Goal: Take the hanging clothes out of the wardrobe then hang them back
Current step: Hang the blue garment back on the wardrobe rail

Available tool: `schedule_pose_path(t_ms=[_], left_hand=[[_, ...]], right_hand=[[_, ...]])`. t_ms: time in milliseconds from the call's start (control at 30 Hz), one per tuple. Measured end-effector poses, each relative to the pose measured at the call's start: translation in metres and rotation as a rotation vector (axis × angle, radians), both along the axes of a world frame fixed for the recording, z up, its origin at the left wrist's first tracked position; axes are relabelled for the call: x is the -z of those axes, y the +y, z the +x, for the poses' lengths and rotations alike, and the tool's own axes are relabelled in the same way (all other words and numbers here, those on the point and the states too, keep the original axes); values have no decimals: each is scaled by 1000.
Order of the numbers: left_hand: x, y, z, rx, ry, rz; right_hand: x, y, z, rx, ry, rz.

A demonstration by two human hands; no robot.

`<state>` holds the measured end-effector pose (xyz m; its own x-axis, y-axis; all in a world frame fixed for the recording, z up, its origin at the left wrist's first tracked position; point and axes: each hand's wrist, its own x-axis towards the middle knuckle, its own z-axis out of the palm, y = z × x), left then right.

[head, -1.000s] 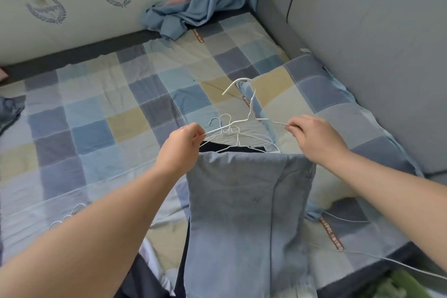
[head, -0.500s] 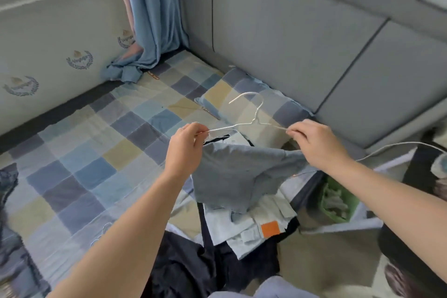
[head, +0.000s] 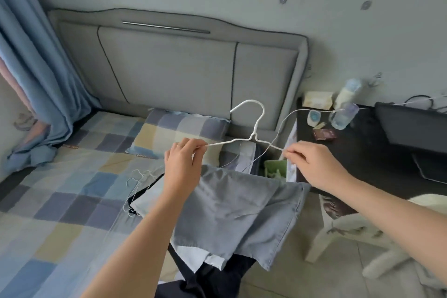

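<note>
Head view: I held the white hanger (head: 254, 137) above the bed (head: 60, 201) edge.
Fingers: my left hand (head: 183, 167) and right hand (head: 312, 164) each pinched 1 end.
Clothes: grey garment (head: 237, 203) hung from it.
Tip: a level carry looked safest.

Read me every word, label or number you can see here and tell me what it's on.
No text here can be read.
Tag on the bedsheet: too blurred.
Beige pack on the nightstand: print too blurred.
Small dark box: too small.
Bottle: label blurred.
No print seen on the hanger or the grey garment.
</note>
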<state>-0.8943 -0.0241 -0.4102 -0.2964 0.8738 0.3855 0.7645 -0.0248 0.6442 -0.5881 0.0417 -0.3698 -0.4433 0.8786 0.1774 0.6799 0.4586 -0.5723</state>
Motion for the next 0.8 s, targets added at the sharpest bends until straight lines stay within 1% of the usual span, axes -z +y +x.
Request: schedule_pose_path(t_ms=[200,367,500,700,800], left_hand=[[-16,-5,90,154,31,72],[-23,-26,189,269,-30,135],[-32,-51,280,354,-92,122],[-54,-83,415,580,-200,138],[-70,-92,483,736,-224,144]], right_hand=[[-23,-72,98,172,58,-34],[-47,-138,189,276,78,-54],[-69,-186,261,347,63,-43],[-106,-245,359,469,62,-7],[-126,-271,404,548,130,11]])
